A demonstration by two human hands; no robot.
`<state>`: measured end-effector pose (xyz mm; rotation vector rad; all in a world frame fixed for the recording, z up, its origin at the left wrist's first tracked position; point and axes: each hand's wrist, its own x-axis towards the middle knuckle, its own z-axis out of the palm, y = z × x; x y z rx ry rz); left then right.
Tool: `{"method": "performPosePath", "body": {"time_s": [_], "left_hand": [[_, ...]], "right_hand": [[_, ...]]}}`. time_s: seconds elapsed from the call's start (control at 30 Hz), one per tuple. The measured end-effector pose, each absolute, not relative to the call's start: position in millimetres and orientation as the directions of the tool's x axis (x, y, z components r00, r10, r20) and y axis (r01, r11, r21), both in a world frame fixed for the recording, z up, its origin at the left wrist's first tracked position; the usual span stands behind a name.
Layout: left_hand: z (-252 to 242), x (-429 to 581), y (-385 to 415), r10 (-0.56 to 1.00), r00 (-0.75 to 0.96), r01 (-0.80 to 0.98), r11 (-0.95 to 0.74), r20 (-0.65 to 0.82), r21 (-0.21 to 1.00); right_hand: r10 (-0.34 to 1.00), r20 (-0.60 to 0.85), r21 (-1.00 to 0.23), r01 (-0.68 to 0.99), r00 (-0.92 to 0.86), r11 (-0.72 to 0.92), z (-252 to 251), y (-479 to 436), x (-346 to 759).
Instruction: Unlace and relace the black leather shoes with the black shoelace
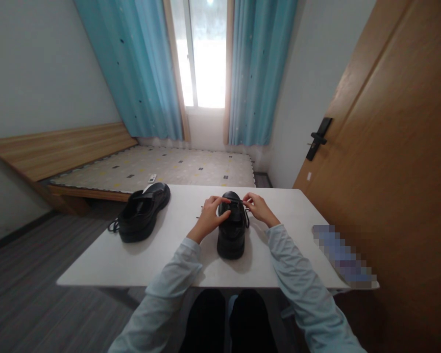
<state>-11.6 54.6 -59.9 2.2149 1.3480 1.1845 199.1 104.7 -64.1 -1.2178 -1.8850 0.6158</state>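
A black lace-up shoe [231, 240] stands on the white table [191, 264] in front of me, heel toward me and toe pointing away. My left hand [210, 214] grips its upper from the left, with thumb and forefinger on the lacing area. On the other side, my right hand [257, 207] pinches a black shoelace [243, 201] close to the shoe's right edge. A loop of lace hangs below those fingers. The matching black shoe [139, 215] rests at the table's left, its laces trailing off the near end.
A blurred-out bluish item [343, 255] lies along the table's right edge. Beyond the table is a bed [183, 164] with a small white remote [152, 178] on it. A wooden door [397, 147] stands close on the right. Blue curtains [147, 73] flank the window.
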Motion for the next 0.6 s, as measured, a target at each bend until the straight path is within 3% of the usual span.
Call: {"method": "performPosePath", "body": {"time_s": [0.13, 0.33, 0.6], "left_hand": [[-60.5, -12.2, 54.9, 0.839, 0.221, 0.612, -0.516, 0.497, 0.599], [-59.1, -12.6, 53.8, 0.852, 0.205, 0.621, -0.494, 0.482, 0.608], [-58.8, -13.3, 53.1, 0.845, 0.209, 0.608, -0.507, 0.493, 0.611]], "right_hand": [[0.956, 0.259, -0.84, 0.455, -0.141, 0.295, -63.5, 106.9, 201.4], [0.996, 0.07, -0.984, 0.165, 0.047, 0.061, -51.7, 103.9, 214.6], [0.971, -0.043, -0.968, -0.251, 0.237, 0.018, -32.9, 95.7, 235.3]]}}
